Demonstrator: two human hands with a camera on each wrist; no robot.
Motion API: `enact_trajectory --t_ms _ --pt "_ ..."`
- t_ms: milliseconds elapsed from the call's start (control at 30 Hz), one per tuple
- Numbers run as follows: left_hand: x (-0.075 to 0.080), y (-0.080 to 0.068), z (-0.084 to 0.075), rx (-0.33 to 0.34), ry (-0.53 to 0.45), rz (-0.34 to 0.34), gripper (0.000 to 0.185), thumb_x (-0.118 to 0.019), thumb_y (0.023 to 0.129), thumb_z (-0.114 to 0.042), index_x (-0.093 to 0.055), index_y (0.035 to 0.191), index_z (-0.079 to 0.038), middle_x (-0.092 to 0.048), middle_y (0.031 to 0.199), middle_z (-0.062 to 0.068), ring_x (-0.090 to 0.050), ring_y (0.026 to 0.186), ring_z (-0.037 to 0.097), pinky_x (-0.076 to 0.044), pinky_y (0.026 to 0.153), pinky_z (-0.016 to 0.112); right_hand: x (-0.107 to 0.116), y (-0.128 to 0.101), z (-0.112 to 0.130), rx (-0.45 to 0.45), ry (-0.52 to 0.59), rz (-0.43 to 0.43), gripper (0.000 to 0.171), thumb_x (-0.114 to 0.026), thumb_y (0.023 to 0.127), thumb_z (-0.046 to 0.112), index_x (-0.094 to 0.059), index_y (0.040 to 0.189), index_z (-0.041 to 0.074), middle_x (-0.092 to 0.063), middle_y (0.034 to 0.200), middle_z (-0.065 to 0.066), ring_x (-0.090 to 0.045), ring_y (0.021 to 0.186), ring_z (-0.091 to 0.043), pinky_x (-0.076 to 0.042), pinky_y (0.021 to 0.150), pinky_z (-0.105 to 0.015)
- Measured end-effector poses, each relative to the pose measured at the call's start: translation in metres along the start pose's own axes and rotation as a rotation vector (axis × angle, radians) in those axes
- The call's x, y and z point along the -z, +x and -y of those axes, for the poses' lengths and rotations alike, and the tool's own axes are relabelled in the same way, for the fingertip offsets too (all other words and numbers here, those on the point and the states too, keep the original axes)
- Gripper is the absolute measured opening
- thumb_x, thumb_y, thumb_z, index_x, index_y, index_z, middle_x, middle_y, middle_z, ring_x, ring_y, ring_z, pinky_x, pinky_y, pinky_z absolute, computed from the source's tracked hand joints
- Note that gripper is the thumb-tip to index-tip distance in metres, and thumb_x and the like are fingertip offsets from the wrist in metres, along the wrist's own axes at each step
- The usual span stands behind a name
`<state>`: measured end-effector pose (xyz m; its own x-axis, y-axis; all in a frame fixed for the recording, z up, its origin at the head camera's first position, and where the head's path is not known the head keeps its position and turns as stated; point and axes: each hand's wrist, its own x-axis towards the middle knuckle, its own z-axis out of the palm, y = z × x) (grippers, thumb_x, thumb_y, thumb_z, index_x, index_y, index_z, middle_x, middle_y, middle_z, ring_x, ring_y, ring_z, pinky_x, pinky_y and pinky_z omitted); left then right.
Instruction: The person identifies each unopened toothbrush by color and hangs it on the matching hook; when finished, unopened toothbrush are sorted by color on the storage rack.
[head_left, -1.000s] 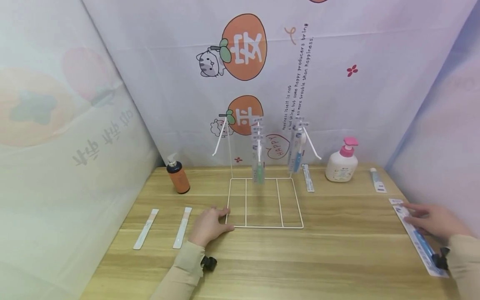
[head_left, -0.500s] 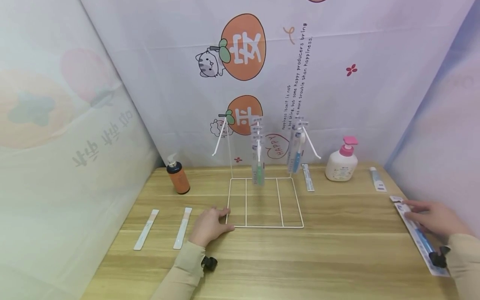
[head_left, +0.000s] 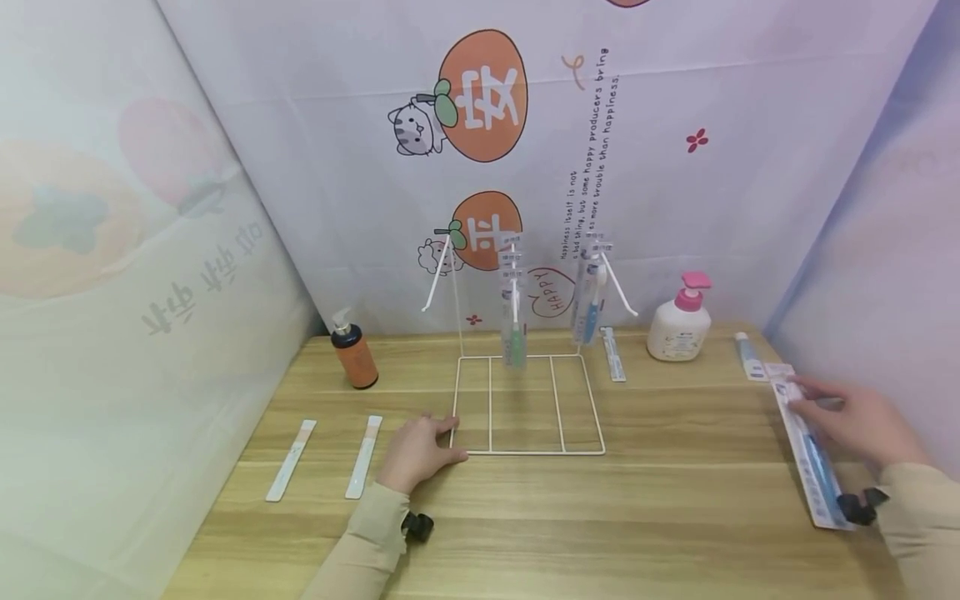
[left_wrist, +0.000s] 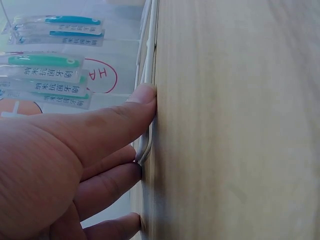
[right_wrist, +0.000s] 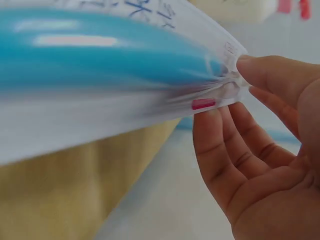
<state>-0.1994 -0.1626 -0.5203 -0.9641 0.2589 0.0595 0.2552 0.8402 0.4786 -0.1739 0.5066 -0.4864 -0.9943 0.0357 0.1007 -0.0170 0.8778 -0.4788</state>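
Note:
At the right side of the table, my right hand (head_left: 858, 417) pinches the upper end of a packaged blue toothbrush (head_left: 813, 467). In the right wrist view, thumb and fingers squeeze the crinkled end of the clear wrapper, with the blue handle (right_wrist: 100, 55) close to the camera. My left hand (head_left: 415, 454) grips the front left corner of a white wire display rack (head_left: 525, 452), thumb on the front wire and fingers at the side wire. Packaged green toothbrushes (head_left: 515, 342) hang from the rack's middle hook, packaged blue ones (head_left: 591, 321) from the right hook.
Two slim white packets (head_left: 291, 461) lie left of my left hand. Behind stand an orange pump bottle (head_left: 356, 358) and a white pump bottle (head_left: 678, 332). A small tube (head_left: 750, 358) and another slim packet (head_left: 612, 354) lie at the back right. Cloth walls enclose the table.
My right hand has raised the packaged toothbrush and shifted it leftward and away from me; its top now meets the small tube in the head view. My left hand stays at the rack's corner.

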Motion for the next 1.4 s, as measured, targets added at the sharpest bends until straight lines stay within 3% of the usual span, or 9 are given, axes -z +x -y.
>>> enact_trajectory --t_ms 267,333,400,467,533,633,733,1033,1400 --pt "-0.001 0.000 0.000 -0.004 0.001 -0.008 0.063 -0.092 0.085 -0.047 -0.077 0.138 -0.016 -0.072 0.139 0.012 -0.059 0.138 0.047 -0.051 0.107 0.061 0.013 -0.004 0.088 0.078 0.038 -0.145 0.064 -0.076 0.102 0.041 -0.059 0.154 0.007 -0.073 0.114 -0.036 -0.068 0.101 -0.056 -0.045 0.069 -0.040" --pt "-0.001 0.000 0.000 -0.006 0.001 -0.010 0.063 -0.092 0.085 -0.047 -0.077 0.138 -0.016 -0.072 0.139 0.012 -0.059 0.138 0.047 -0.052 0.107 0.061 0.014 -0.007 0.113 0.112 0.066 -0.203 0.062 -0.079 0.100 0.037 -0.061 0.153 0.011 -0.075 0.112 -0.034 -0.072 0.094 -0.044 -0.047 0.065 -0.036" --pt "-0.001 0.000 0.000 -0.005 0.001 -0.012 0.063 -0.092 0.085 -0.047 -0.077 0.138 -0.016 -0.072 0.139 0.012 -0.059 0.137 0.047 -0.052 0.107 0.061 0.015 -0.012 0.139 0.144 0.111 -0.267 0.059 -0.082 0.099 0.033 -0.064 0.152 0.015 -0.075 0.114 -0.031 -0.073 0.090 -0.020 -0.048 0.062 -0.029" --pt "-0.001 0.000 -0.001 -0.004 0.002 -0.012 0.063 -0.092 0.085 -0.047 -0.077 0.138 -0.017 -0.071 0.140 0.012 -0.059 0.138 0.046 -0.052 0.107 0.060 0.015 -0.018 0.165 0.196 0.183 -0.349 0.056 -0.086 0.096 0.023 -0.068 0.148 0.016 -0.076 0.115 -0.027 -0.067 0.087 0.002 -0.050 0.060 -0.019" --pt "-0.001 -0.001 -0.001 -0.001 0.000 -0.012 0.063 -0.092 0.085 -0.047 -0.077 0.138 -0.016 -0.071 0.140 0.013 -0.059 0.138 0.046 -0.052 0.107 0.061 0.013 -0.023 0.190 0.276 0.249 -0.437 0.055 -0.089 0.091 0.011 -0.073 0.143 0.016 -0.076 0.115 -0.020 -0.060 0.085 0.014 -0.051 0.063 -0.010" --pt "0.000 -0.001 -0.002 0.006 -0.004 -0.009 0.062 -0.093 0.085 -0.046 -0.077 0.137 -0.016 -0.071 0.140 0.013 -0.059 0.138 0.047 -0.051 0.107 0.061 0.009 -0.028 0.222 0.426 0.363 -0.527 0.059 -0.089 0.081 -0.011 -0.077 0.135 0.009 -0.075 0.112 -0.007 -0.066 0.087 0.010 -0.054 0.069 -0.007" --pt "0.001 -0.001 -0.002 0.014 -0.005 -0.004 0.062 -0.093 0.085 -0.045 -0.077 0.137 -0.015 -0.071 0.140 0.012 -0.058 0.139 0.046 -0.051 0.108 0.061 0.004 -0.036 0.247 0.514 0.438 -0.552 0.063 -0.087 0.076 -0.022 -0.077 0.133 0.003 -0.072 0.113 0.000 -0.069 0.088 0.003 -0.057 0.070 -0.011" --pt "0.001 -0.001 -0.001 0.010 -0.001 -0.004 0.063 -0.093 0.084 -0.045 -0.077 0.137 -0.016 -0.072 0.139 0.010 -0.058 0.139 0.046 -0.051 0.108 0.061 -0.013 -0.043 0.286 0.629 0.492 -0.607 0.065 -0.087 0.067 -0.028 -0.079 0.126 -0.003 -0.072 0.114 -0.015 -0.068 0.088 -0.002 -0.057 0.069 -0.012" --pt "0.000 -0.002 -0.001 0.001 -0.005 -0.003 0.062 -0.092 0.085 -0.046 -0.077 0.137 -0.015 -0.071 0.139 0.012 -0.058 0.138 0.047 -0.051 0.108 0.061 -0.039 -0.023 0.295 0.683 0.425 -0.705 0.062 -0.094 0.067 -0.017 -0.081 0.125 0.002 -0.073 0.113 -0.016 -0.068 0.087 -0.006 -0.056 0.072 -0.010"
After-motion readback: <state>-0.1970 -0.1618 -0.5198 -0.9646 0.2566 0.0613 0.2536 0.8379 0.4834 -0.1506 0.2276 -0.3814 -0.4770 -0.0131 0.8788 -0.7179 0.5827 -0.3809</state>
